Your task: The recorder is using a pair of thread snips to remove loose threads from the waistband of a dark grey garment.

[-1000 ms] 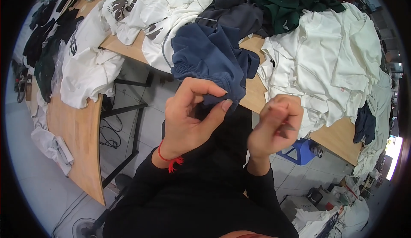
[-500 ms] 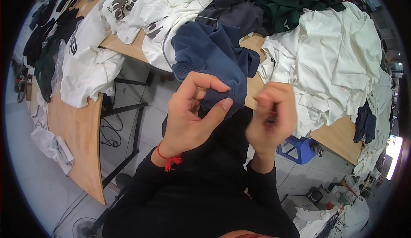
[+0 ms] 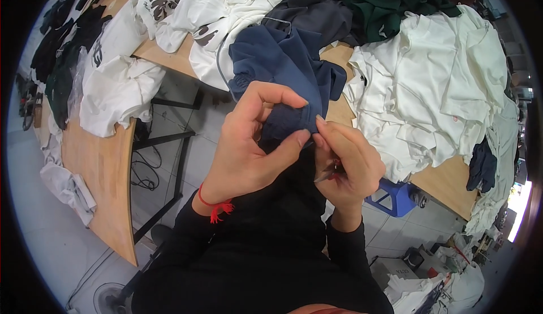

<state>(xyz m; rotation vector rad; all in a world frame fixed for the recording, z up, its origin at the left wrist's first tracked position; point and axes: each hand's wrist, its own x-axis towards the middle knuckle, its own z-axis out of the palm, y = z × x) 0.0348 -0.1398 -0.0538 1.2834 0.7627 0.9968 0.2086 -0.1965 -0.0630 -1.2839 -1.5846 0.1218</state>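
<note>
A slate-blue garment (image 3: 277,59) hangs off the near table edge toward me, with a gathered, elastic-looking part at its left. My left hand (image 3: 249,130) pinches its folded, stitched edge between thumb and fingers. At that same edge, the closed thumb and forefinger of my right hand (image 3: 350,164) meet the cloth. Tucked in the right palm is a small tool (image 3: 324,175) with a pointed metal tip and a bit of red; the curled fingers hide most of it. A thin grey cord (image 3: 219,59) loops along the garment's left side.
White shirts (image 3: 424,82) are heaped on the right, dark green cloth (image 3: 396,3) and dark grey cloth (image 3: 317,11) behind. More white garments (image 3: 209,9) cover the table at left. A wooden tabletop (image 3: 102,184) juts toward me; a blue stool (image 3: 393,197) stands under the right table.
My right hand, blurred and apart from the cloth before, has moved left and its fingertips now meet the garment's edge. The left hand keeps its pinch, slightly shifted.
</note>
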